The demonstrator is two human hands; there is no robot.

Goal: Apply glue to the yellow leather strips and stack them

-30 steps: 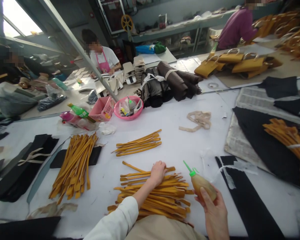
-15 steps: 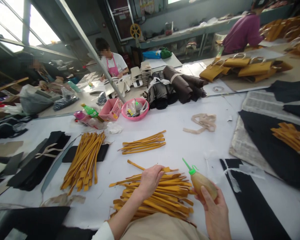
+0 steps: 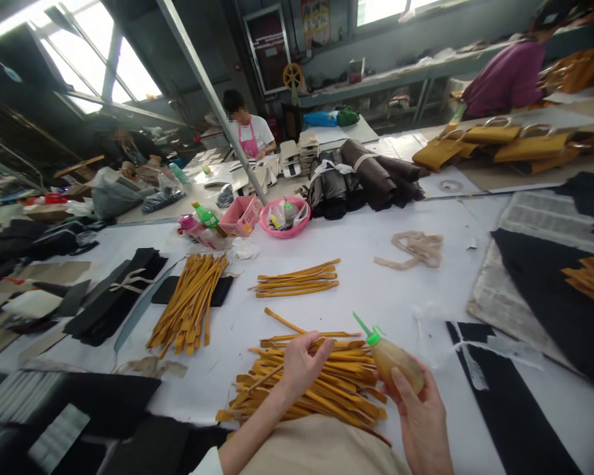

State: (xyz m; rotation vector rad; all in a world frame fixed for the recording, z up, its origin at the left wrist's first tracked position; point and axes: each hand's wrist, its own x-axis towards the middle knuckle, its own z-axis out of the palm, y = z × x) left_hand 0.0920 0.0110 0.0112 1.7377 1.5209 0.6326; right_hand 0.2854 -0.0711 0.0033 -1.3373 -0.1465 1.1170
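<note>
The left hand (image 3: 301, 359) lay on the near pile of yellow straps (image 3: 327, 389), fingers and thumb pinched together on a single strap (image 3: 257, 381) that slanted up off the heap; the pile sat on the white table (image 3: 376, 297) right in front of the person, its ends fanning out to the left and right. The right hand (image 3: 422, 419) was wrapped around a squeeze bottle (image 3: 398, 361) of amber liquid, held just beside the right end of the pile; the thumb lay along the bottle's side, and its green nozzle (image 3: 365, 330) tilted up and to the left, clear of the straps.

Farther up the table lay a small bundle of straps (image 3: 297, 282), apart from the pile; to the left a long bundle (image 3: 191, 303) lay across a flat black piece (image 3: 218, 290). Beyond them stood a pink basin (image 3: 284, 221) and a pink box (image 3: 241, 216) side by side, with a green bottle (image 3: 205, 215) just left of the box. A tangle of beige tape (image 3: 416, 248) lay to the right, and dark rolls of material (image 3: 371, 177) sat behind it. A black strip (image 3: 505, 402) ran along the table beside the right hand. A co-worker in a pink apron (image 3: 251, 134) stood at the next table; another in purple (image 3: 507, 80) bent near yellow bags (image 3: 499, 140).
</note>
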